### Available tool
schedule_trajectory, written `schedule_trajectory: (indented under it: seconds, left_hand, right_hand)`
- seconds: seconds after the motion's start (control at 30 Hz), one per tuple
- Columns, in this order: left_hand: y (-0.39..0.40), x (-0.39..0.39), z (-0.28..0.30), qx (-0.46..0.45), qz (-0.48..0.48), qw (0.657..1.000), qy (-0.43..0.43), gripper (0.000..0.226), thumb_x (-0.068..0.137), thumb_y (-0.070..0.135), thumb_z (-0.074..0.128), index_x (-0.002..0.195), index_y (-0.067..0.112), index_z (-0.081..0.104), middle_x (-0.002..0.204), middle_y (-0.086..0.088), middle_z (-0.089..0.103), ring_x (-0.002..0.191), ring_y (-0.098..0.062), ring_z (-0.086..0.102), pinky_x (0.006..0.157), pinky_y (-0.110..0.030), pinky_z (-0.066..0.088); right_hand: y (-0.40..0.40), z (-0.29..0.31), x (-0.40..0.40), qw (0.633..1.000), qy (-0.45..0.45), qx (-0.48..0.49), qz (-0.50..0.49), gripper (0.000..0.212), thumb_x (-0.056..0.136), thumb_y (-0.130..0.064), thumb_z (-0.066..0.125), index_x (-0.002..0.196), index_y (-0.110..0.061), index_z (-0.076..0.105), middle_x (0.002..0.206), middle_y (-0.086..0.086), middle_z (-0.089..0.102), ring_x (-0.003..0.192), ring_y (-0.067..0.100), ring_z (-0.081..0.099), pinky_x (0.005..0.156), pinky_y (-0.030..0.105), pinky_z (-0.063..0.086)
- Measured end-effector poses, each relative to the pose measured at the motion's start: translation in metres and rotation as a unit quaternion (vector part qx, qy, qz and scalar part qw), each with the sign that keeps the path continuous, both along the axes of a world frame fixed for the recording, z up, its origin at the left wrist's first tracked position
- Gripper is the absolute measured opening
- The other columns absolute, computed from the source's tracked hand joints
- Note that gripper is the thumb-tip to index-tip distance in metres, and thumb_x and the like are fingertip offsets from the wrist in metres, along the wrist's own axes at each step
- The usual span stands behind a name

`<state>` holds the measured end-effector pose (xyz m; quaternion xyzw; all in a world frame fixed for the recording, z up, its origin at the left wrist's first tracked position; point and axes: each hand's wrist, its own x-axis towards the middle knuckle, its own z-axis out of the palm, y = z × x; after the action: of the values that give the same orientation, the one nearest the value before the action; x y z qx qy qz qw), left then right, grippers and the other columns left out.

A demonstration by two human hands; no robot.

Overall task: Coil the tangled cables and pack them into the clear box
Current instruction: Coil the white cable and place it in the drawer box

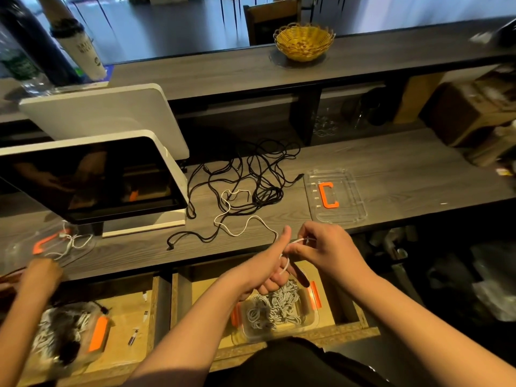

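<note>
Head view: both hands, left (269, 270) and right (325, 248), pinch a thin white cable (245, 223) trailing over the wood-grain counter (391, 169) beside tangled black cables (251, 177).

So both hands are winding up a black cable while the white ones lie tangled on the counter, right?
Not quite. The head view shows the left hand and right hand winding a white cable. The tangled heap on the counter is mostly black cables, with that white one trailing through it.
</note>
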<state>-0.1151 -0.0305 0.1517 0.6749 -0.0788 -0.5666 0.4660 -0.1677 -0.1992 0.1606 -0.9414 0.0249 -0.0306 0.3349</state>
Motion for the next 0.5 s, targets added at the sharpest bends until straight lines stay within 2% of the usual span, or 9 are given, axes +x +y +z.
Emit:
schedule_trajectory:
  seconds: [0.07, 0.13, 0.2, 0.23, 0.27, 0.33, 0.4, 0.43, 0.5]
  left_hand:
    - [0.002, 0.004, 0.001, 0.006, -0.030, 1.000, 0.000, 0.089, 0.070, 0.097, 0.026, 0.086, 0.016, 0.058, 0.058, 0.010, 0.030, 0.050, -0.006, 0.019, 0.045, -0.021, 0.012]
    - [0.004, 0.007, 0.006, 0.010, -0.068, 0.998, 0.017, 0.082, 0.068, 0.099, 0.027, 0.071, 0.021, 0.054, 0.055, 0.010, 0.031, 0.046, -0.005, 0.020, 0.042, -0.019, 0.013]
    - [0.002, 0.006, 0.012, 0.004, -0.118, 0.992, 0.035, 0.083, 0.073, 0.095, 0.019, 0.051, 0.023, 0.054, 0.053, 0.010, 0.029, 0.044, -0.004, 0.019, 0.044, -0.020, 0.011]
    - [0.002, 0.005, 0.013, 0.005, -0.142, 0.989, 0.034, 0.086, 0.077, 0.092, 0.015, 0.048, 0.025, 0.059, 0.054, 0.010, 0.029, 0.045, -0.004, 0.019, 0.046, -0.022, 0.011]
    - [0.001, 0.004, 0.013, 0.001, -0.154, 0.988, 0.027, 0.084, 0.080, 0.089, 0.017, 0.052, 0.027, 0.066, 0.055, 0.010, 0.029, 0.047, -0.005, 0.019, 0.049, -0.023, 0.012]
    - [0.000, 0.003, 0.010, -0.033, -0.150, 0.988, 0.025, 0.071, 0.085, 0.083, 0.033, 0.086, 0.028, 0.078, 0.060, 0.009, 0.031, 0.051, -0.007, 0.022, 0.049, -0.022, 0.018]
    - [0.003, 0.004, 0.004, -0.057, -0.117, 0.991, 0.023, 0.060, 0.095, 0.068, 0.040, 0.119, 0.023, 0.070, 0.062, 0.007, 0.032, 0.053, -0.008, 0.024, 0.046, -0.020, 0.023]
    - [0.004, 0.006, 0.001, -0.055, -0.084, 0.995, 0.011, 0.055, 0.099, 0.063, 0.039, 0.123, 0.022, 0.067, 0.062, 0.007, 0.034, 0.053, -0.008, 0.025, 0.047, -0.020, 0.024]
    - [0.008, 0.008, -0.004, -0.045, -0.012, 0.998, -0.035, 0.047, 0.100, 0.059, 0.037, 0.119, 0.028, 0.066, 0.062, 0.008, 0.040, 0.053, -0.007, 0.030, 0.049, -0.024, 0.025]
  right_hand:
    - [-0.002, -0.001, -0.003, 0.999, -0.036, -0.008, 0.016, 0.029, 0.079, -0.051, 0.064, 0.080, -0.022, 0.061, 0.068, -0.016, 0.056, 0.066, 0.009, 0.056, 0.060, 0.039, 0.050]
    - [-0.003, -0.002, -0.005, 0.997, -0.059, -0.006, 0.044, 0.016, 0.083, -0.035, 0.070, 0.086, -0.022, 0.061, 0.072, -0.018, 0.054, 0.068, 0.010, 0.056, 0.061, 0.041, 0.051]
    - [-0.004, -0.002, -0.007, 0.995, -0.074, 0.009, 0.065, 0.013, 0.084, -0.036, 0.063, 0.090, -0.026, 0.058, 0.075, -0.017, 0.056, 0.069, 0.011, 0.058, 0.060, 0.042, 0.052]
    - [-0.004, -0.001, -0.007, 0.995, -0.076, 0.018, 0.065, 0.015, 0.084, -0.042, 0.057, 0.090, -0.028, 0.057, 0.076, -0.016, 0.058, 0.070, 0.011, 0.059, 0.060, 0.041, 0.052]
    - [-0.005, -0.001, -0.007, 0.995, -0.074, 0.026, 0.058, 0.019, 0.085, -0.047, 0.054, 0.090, -0.030, 0.057, 0.076, -0.016, 0.059, 0.070, 0.009, 0.059, 0.061, 0.039, 0.053]
    - [-0.007, -0.003, -0.007, 0.996, -0.066, 0.039, 0.038, 0.028, 0.085, -0.058, 0.051, 0.087, -0.030, 0.059, 0.073, -0.018, 0.058, 0.070, 0.002, 0.057, 0.061, 0.031, 0.050]
    - [-0.009, -0.004, -0.006, 0.997, -0.062, 0.043, 0.022, 0.039, 0.086, -0.063, 0.051, 0.085, -0.026, 0.063, 0.070, -0.019, 0.058, 0.068, 0.000, 0.057, 0.060, 0.029, 0.048]
    - [-0.009, -0.005, -0.006, 0.997, -0.057, 0.044, 0.013, 0.042, 0.086, -0.065, 0.051, 0.085, -0.025, 0.065, 0.070, -0.016, 0.060, 0.067, 0.001, 0.058, 0.060, 0.032, 0.050]
    - [-0.009, -0.006, -0.007, 0.997, -0.044, 0.054, -0.018, 0.045, 0.084, -0.065, 0.048, 0.086, -0.024, 0.067, 0.067, -0.010, 0.062, 0.063, 0.004, 0.059, 0.060, 0.035, 0.052]
